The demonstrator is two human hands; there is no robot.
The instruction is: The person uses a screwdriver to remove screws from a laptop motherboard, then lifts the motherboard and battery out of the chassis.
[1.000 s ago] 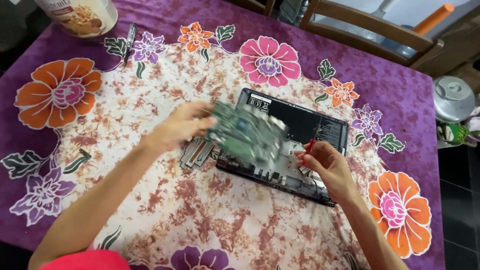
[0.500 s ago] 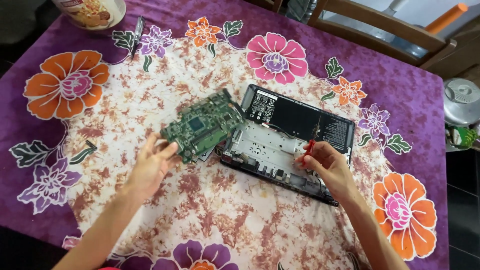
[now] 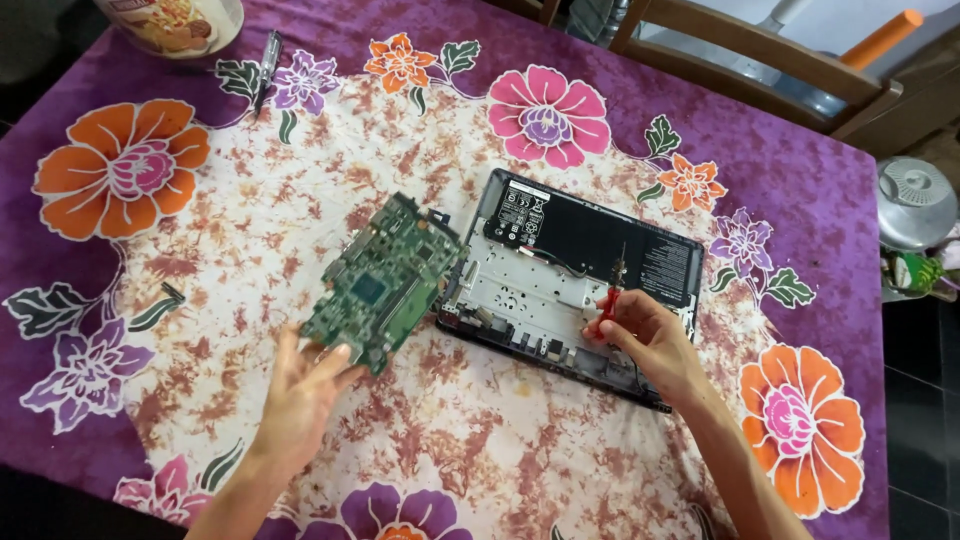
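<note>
Two hands: we are working with both over a flowered purple tablecloth [image 3: 800, 180] that is covering the table
Left hand [image 3: 300, 390]: we are gripping the near edge of a green circuit board [image 3: 385, 280], thumb on top and fingers underneath, in the lower left-centre of the frame
Circuit board: it is lying tilted, its far end pointing up and right, just beside the left edge of the opened laptop base [image 3: 570, 270]; we cannot tell whether its far end is resting on the cloth
Right hand [image 3: 655, 340]: we are curling the fingers closed around a small screwdriver with a red handle [image 3: 610, 298], right of centre
Screwdriver: its dark shaft is pointing upward over the laptop base, near the black battery [image 3: 600, 235]
Laptop base: it is sitting at the centre of the frame, turned slightly clockwise, showing a bare grey metal tray on the near side and the battery along the far side
Round container [image 3: 175, 20]: it is standing at the upper left edge, cut off by the frame
Dark narrow strip [image 3: 267, 58]: it is lying just right of the container
Wooden chair [image 3: 760, 55]: it is standing beyond the table at the upper right
Grey round appliance [image 3: 915, 200]: it is sitting off the table at the right edge
</note>
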